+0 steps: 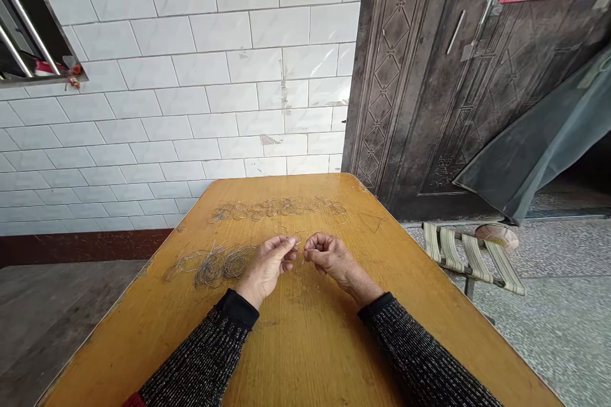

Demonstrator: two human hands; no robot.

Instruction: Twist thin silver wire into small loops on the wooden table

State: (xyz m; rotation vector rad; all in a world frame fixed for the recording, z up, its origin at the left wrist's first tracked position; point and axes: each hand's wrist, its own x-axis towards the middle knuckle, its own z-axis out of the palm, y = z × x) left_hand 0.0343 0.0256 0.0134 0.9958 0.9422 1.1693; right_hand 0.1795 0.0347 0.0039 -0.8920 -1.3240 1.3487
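Over the middle of the wooden table [296, 343], my left hand [273, 262] and my right hand [334, 262] are close together, thumbs and forefingers pinched. A thin wire [298, 242] shows between the fingertips, bent and fine; its full length is hard to make out. Left of my left hand lies a tangled heap of coiled wires [214, 265], dark grey. Farther back, a row of small wire loops [281, 206] stretches across the table.
A white tiled wall [229, 108] stands behind the table. To the right are a dark carved door [429, 76], a grey hanging curtain [539, 146] and a folding stool with striped straps [472, 257]. A barred window [28, 25] is at upper left.
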